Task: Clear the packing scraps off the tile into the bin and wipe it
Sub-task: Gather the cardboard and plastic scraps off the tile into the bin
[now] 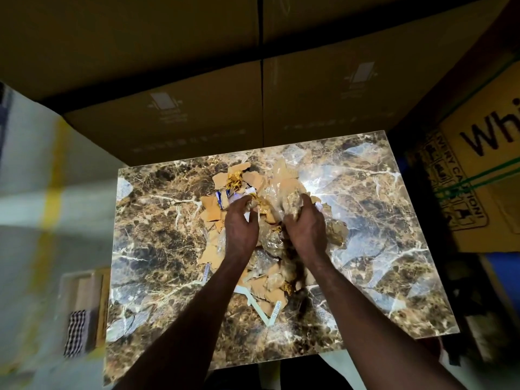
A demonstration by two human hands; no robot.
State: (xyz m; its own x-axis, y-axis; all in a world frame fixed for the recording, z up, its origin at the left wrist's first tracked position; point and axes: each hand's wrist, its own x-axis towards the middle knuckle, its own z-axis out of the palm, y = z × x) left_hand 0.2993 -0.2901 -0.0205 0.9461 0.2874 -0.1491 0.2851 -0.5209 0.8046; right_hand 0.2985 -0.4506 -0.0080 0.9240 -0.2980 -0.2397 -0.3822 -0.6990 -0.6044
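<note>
A glossy brown marble tile lies flat in front of me. A heap of packing scraps covers its middle: torn cardboard pieces, crumpled clear plastic, gold foil bits and white paper strips. My left hand curls its fingers into the scraps at the heap's centre, gripping plastic and foil. My right hand curls round a wad of clear plastic beside it. More cardboard pieces lie under and between my forearms. No bin is in view.
Large cardboard boxes stand stacked behind the tile. A printed yellow carton with green straps stands at the right. A checkered cloth lies on a low wooden thing at the tile's left, on a pale floor.
</note>
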